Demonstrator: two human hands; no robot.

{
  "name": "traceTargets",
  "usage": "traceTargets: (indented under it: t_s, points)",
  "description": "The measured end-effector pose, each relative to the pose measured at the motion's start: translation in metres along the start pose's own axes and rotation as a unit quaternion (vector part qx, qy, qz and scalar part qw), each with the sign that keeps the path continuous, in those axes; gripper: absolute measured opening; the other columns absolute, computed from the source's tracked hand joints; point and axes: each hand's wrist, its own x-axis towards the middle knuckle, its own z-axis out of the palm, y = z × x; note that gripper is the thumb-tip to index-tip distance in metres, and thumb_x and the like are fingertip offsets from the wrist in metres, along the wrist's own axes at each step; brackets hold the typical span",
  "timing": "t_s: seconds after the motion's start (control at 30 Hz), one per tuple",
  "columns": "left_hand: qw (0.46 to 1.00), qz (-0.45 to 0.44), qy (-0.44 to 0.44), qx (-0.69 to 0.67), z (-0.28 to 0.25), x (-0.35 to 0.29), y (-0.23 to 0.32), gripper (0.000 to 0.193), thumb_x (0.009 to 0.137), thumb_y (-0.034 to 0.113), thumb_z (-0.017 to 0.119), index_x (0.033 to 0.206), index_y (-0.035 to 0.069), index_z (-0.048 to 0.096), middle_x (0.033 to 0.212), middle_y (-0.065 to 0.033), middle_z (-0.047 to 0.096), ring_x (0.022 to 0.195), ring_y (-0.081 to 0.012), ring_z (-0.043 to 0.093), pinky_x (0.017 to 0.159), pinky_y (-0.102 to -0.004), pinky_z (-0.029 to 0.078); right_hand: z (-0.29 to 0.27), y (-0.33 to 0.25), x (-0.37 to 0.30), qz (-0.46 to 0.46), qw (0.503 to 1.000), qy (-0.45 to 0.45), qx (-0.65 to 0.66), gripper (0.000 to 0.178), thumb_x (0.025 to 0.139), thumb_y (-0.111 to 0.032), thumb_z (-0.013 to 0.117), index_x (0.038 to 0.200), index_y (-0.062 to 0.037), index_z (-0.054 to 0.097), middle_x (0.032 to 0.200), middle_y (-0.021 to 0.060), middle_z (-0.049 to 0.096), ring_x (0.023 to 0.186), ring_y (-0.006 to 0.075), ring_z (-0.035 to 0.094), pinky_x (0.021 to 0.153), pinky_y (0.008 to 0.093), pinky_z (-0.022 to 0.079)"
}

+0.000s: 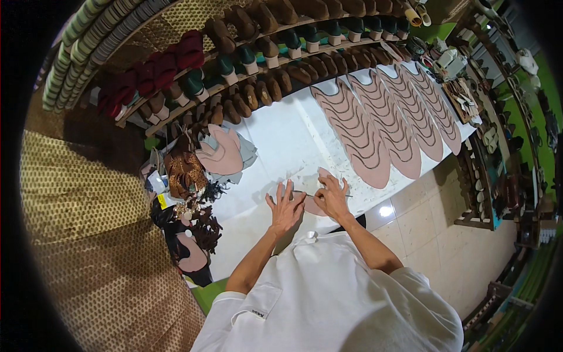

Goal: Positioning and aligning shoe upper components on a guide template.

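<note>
piece [315,207], pink, partly hidden by right hand [333,199]; left hand [285,211] beside; whether either grip pinches, cannot tell

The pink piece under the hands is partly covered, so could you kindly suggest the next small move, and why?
Perhaps use the left hand to steady the pink piece: that hand's fingers are spread beside it, while the right hand partly covers it, with a thin dark strip showing between the hands.
</note>
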Motion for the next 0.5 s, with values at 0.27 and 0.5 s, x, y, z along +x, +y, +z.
traceTargets:
  t_s: [0.27, 0.5]
  points:
    - [1.0, -0.001, -0.017, 0.004, -0.0015, 0.0023, -0.0001, 0.042, 0.1, 0.041, 0.059, 0.142, 0.04, 0.064, 0.174, -0.0134, 0.016, 0.158, -0.0414, 0.013, 0.111, -0.081, 0.01, 0.0044, -0.0045, -0.0094, -0.032, 0.999, -0.011, -0.037, 0.018, 0.088, -0.023, 0.073, 0.083, -0.0073, 0.079, 0.141, 0.0074, 0.058, 0.144, 0.0317, 0.041, 0.119, 0.0694, 0.014]
    - [0.993, 0.077, -0.003, 0.087, -0.005, 0.0061, -0.0047, 0.044, 0.1, 0.038, 0.061, 0.144, 0.034, 0.06, 0.174, -0.0116, 0.017, 0.159, -0.0383, 0.014, 0.113, -0.0792, 0.01, 0.0048, -0.0124, -0.0072, -0.069, 0.994, 0.026, -0.086, 0.015, 0.086, -0.02, 0.073, 0.081, -0.0078, 0.08, 0.138, 0.0073, 0.061, 0.141, 0.0304, 0.046, 0.12, 0.0693, 0.015]
